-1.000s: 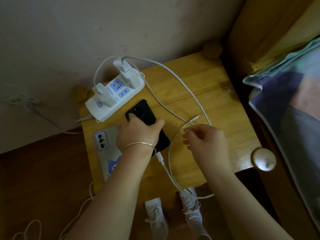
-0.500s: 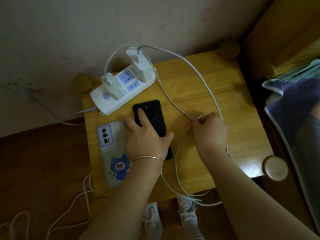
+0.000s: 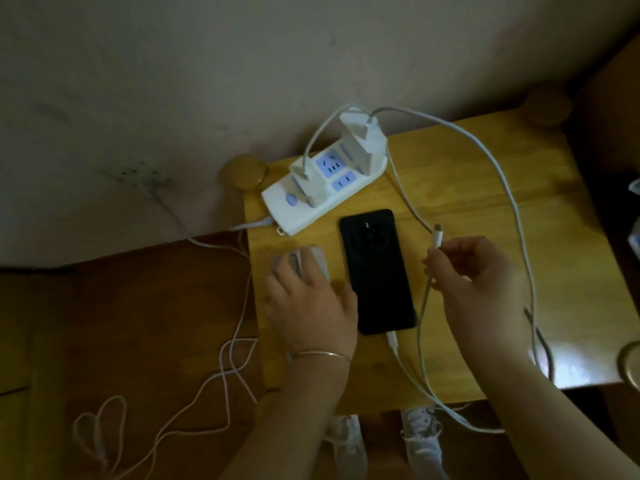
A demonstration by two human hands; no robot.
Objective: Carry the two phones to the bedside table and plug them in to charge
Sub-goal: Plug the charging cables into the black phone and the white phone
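A black phone (image 3: pixel 377 271) lies face down on the wooden bedside table (image 3: pixel 467 209), with a white cable plugged into its near end. My left hand (image 3: pixel 311 299) rests over a grey phone (image 3: pixel 317 261) to the left of it, hiding most of that phone. My right hand (image 3: pixel 481 275) pinches a second white charging cable (image 3: pixel 437 239) just below its plug, with the plug tip pointing up, right of the black phone. Both cables run to white chargers in the white power strip (image 3: pixel 325 181) at the table's back left.
The wall runs close behind the table, with a wall socket (image 3: pixel 142 173) at left. Loose white cord (image 3: pixel 221 375) coils on the wooden floor at left. Round wooden knobs mark the table corners. My white shoes (image 3: pixel 420 434) show below the table's front edge.
My left hand has left the black phone and moved left onto the grey phone. My right hand has lifted the free cable end, so its plug now points upward.
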